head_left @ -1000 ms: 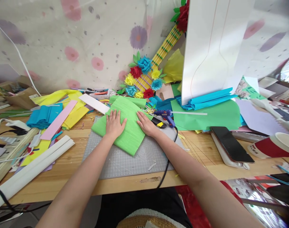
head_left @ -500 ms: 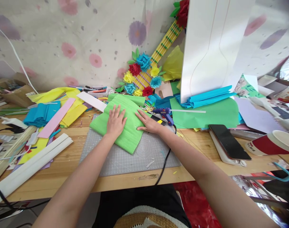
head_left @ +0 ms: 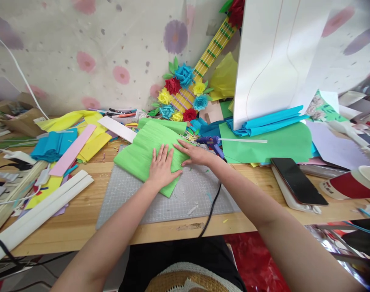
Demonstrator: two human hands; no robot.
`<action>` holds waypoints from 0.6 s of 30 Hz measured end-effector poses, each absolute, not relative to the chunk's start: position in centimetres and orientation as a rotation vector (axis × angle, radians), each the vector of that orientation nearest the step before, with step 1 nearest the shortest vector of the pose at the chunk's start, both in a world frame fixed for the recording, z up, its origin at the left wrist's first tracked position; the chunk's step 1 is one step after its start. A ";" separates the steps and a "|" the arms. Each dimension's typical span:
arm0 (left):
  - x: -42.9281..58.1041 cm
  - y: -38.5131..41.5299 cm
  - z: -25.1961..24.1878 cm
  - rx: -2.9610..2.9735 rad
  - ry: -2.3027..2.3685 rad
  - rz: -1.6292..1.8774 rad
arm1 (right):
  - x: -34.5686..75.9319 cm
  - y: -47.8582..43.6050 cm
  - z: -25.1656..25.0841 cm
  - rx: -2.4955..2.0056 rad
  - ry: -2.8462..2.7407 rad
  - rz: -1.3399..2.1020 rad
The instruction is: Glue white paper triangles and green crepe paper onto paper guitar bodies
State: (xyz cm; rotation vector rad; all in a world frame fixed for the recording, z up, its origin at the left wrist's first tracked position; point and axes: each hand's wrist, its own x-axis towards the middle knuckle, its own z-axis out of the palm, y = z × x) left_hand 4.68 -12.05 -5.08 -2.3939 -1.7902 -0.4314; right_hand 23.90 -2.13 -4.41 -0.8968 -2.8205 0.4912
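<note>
A light green sheet of crepe paper point(head_left: 139, 154) lies over the grey cutting mat point(head_left: 124, 207), its upper part slightly rippled. My left hand point(head_left: 163, 168) rests flat on the paper's lower middle with the fingers spread. At the paper's right edge, my right hand point(head_left: 194, 154) lies with its fingers stretched out and their tips on the green. Neither hand grasps anything. Just beyond my right hand is a purple glue gun point(head_left: 211, 141) with a long white glue stick in its back end.
A yellow paper guitar with paper flowers point(head_left: 185, 97) leans at the wall beside a white board point(head_left: 270, 61). Right are a phone point(head_left: 297, 180) and a paper cup point(head_left: 349, 184). Left lie blue crepe paper point(head_left: 54, 146) and white rolls point(head_left: 45, 211). A black cable point(head_left: 214, 207) crosses the mat.
My left hand has slid right and toward me over the green paper, closer to my right hand. My right hand has shifted slightly right. The view has moved a little.
</note>
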 end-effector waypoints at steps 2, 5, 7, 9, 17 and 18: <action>4.8 -12.1 -5.1 -2.379 -1.802 -0.429 | 23.9 -2.1 -4.2 -0.907 -2.818 0.477; 5.0 -12.1 -5.2 -2.375 -1.794 -0.441 | 23.8 -2.2 -4.1 -0.916 -2.811 0.452; 5.0 -12.1 -5.4 -2.376 -1.790 -0.453 | 23.6 -2.2 -4.0 -0.935 -2.815 0.439; 4.9 -12.1 -5.5 -2.377 -1.792 -0.457 | 23.5 -2.4 -3.9 -0.957 -2.822 0.444; 4.9 -12.1 -5.1 -2.394 -1.822 -0.406 | 23.3 -2.2 -2.0 -1.065 -2.785 0.657; 5.0 -12.1 -5.1 -2.399 -1.827 -0.391 | 23.0 -2.0 -1.5 -1.084 -2.760 0.690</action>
